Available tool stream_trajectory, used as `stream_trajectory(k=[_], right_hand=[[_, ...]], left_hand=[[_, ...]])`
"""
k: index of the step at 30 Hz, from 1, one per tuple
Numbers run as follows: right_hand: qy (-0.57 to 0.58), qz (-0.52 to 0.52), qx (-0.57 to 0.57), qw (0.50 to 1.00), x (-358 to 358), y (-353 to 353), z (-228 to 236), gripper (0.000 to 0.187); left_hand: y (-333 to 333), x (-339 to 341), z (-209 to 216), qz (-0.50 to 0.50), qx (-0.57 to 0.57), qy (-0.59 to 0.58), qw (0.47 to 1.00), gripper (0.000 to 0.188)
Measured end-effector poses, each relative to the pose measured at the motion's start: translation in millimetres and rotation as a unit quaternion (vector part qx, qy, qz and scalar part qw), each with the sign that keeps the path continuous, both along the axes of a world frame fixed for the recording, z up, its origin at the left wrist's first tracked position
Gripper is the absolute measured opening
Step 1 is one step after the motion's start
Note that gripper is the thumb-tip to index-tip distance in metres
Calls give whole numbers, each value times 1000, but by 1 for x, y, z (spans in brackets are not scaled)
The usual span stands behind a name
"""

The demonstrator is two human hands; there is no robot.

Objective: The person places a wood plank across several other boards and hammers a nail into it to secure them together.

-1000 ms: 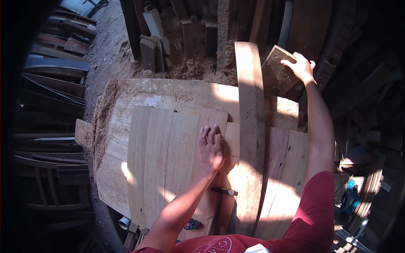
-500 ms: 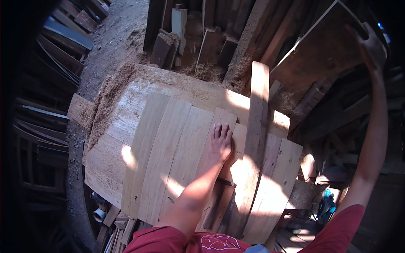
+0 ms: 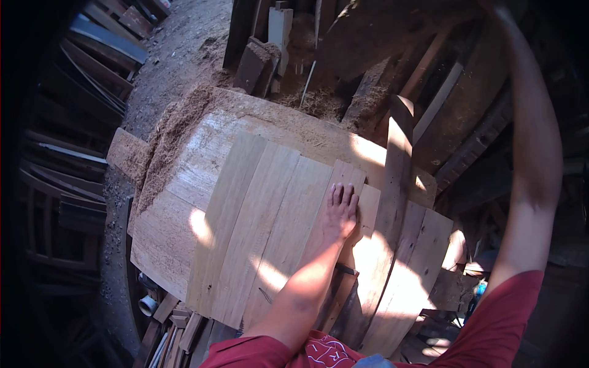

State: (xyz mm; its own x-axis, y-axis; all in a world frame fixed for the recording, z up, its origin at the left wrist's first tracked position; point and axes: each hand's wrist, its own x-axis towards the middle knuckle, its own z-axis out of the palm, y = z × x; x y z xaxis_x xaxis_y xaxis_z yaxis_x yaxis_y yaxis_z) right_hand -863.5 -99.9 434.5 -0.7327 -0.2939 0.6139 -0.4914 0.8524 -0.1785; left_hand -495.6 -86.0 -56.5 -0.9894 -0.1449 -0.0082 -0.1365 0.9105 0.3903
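Note:
My left hand (image 3: 342, 211) lies palm down, its fingers stretched over a narrow light plank (image 3: 347, 169). Beside it on the left, several pale planks (image 3: 245, 227) lie edge to edge on the worktable (image 3: 165, 245). A longer, darker board (image 3: 396, 165) lies lengthwise to the right of this hand, with more planks (image 3: 412, 270) beyond it. My right arm reaches far up to the right. The right hand (image 3: 494, 8) is at the top edge by a wide dark wooden board (image 3: 386, 34) tilted off the stack; shadow hides its fingers.
Wood shavings (image 3: 178, 122) heap along the table's far left edge. Upright lumber (image 3: 279, 34) stands behind the table, and stacked boards (image 3: 86, 73) line the left across a gravelly floor (image 3: 172, 46). A white pipe end (image 3: 147, 305) shows below the table's near left corner.
My right hand has swung farther away and left, and the wide dark board has moved left with it. The left hand stays on the planks while the whole view has shifted slightly.

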Motion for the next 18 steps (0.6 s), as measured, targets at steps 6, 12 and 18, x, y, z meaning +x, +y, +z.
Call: stream_trajectory(k=[6, 12, 18], right_hand=[[53, 36, -45, 997, -74, -65, -74, 77], [23, 199, -81, 976, -15, -41, -170, 81], [-194, 111, -237, 945, 197, 148, -319, 62]], left_hand=[[8, -1, 15, 25, 86, 27, 996, 39], [2, -5, -7, 38, 33, 67, 997, 37], [12, -8, -7, 34, 37, 101, 994, 26]])
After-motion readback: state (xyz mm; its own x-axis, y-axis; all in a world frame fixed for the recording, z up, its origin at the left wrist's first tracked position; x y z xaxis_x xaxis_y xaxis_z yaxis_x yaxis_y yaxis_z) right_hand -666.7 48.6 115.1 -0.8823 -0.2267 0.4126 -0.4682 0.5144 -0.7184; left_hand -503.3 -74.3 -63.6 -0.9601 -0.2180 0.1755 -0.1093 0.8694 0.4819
